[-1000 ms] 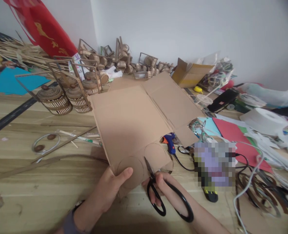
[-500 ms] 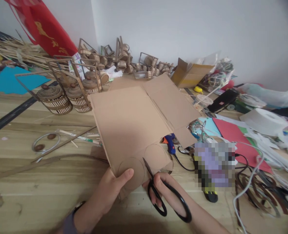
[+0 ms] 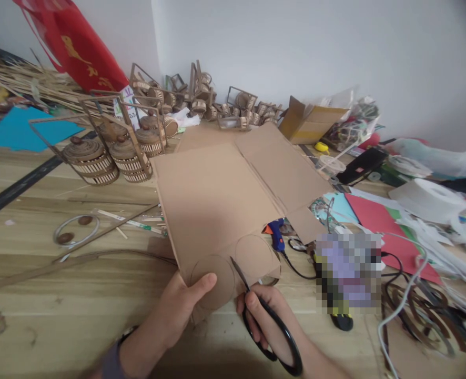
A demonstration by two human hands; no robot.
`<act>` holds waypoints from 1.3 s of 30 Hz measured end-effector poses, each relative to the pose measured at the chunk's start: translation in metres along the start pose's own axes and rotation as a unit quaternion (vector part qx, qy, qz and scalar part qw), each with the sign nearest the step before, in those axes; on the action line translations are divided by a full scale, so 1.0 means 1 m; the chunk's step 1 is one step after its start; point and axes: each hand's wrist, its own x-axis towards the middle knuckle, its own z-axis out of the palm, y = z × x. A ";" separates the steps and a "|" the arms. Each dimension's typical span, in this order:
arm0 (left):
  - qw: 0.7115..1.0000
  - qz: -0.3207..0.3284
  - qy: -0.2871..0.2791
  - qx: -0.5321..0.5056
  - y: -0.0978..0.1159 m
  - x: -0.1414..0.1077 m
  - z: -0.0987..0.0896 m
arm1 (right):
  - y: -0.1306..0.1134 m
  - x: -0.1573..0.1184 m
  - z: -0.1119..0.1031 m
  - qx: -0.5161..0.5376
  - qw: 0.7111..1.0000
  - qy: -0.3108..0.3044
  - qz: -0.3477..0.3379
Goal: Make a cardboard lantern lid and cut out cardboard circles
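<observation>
A large piece of cardboard (image 3: 209,200) with folded flaps lies before me, two circles drawn near its close edge. My left hand (image 3: 181,300) grips that edge, its thumb on top over the left circle and its fingers hidden underneath. In my right hand (image 3: 270,316) are black-handled scissors (image 3: 290,345), fingers and thumb through or around the loops. One scissor blade shows above the cardboard, between the two circles; the other blade is hidden below.
Small bamboo baskets (image 3: 89,158) with handles stand at left, more heaped by the wall. A blue glue gun (image 3: 277,237) lies right of the cardboard. Further right are red paper (image 3: 378,221), a white roll (image 3: 426,197) and a white cable (image 3: 398,305). A metal ring (image 3: 75,230) lies at left.
The scissor handles have swung slightly downward and come closer together, with my right hand lower. My left hand keeps its hold on the cardboard.
</observation>
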 end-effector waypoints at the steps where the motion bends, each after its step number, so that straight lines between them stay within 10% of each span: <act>1: 1.000 -0.001 -0.001 -0.006 0.000 0.000 0.000 | 0.001 0.000 0.000 -0.001 1.000 0.002 -0.001; 22: 0.999 0.007 -0.033 -0.017 0.000 -0.003 0.002 | -0.021 -0.001 0.000 -0.010 0.997 -0.058 -0.059; 39: 0.999 0.002 -0.049 -0.014 0.001 -0.006 0.004 | 0.007 -0.003 0.009 0.051 0.998 0.035 -0.019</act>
